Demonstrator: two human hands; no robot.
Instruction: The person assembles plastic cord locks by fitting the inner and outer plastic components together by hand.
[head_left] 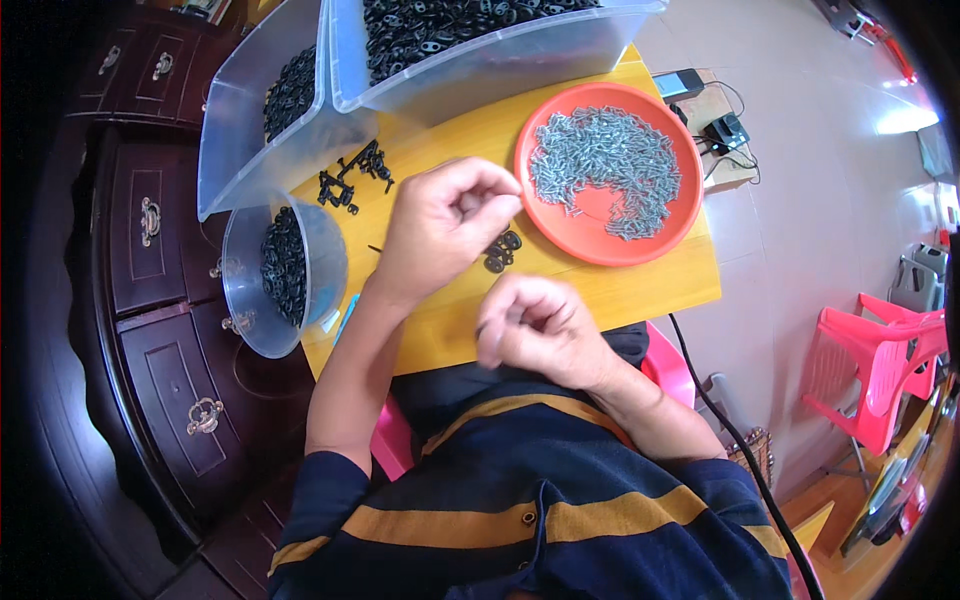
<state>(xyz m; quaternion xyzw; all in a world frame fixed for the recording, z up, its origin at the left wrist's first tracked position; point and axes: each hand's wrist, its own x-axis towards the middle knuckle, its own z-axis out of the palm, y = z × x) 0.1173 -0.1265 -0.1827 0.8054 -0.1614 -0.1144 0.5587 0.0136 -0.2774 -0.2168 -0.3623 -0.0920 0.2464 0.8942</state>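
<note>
While left hand (440,225) hovers; black pieces (494,264) to its right

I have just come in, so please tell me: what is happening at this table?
Someone sits at a yellow table. The left hand has thumb and index fingertip close together beside an orange plate of silver screws. The right hand, fingers curled, is near the table's front edge. I cannot tell what either hand holds. Loose black parts lie near the hands; clear bins hold many black pieces.
</note>
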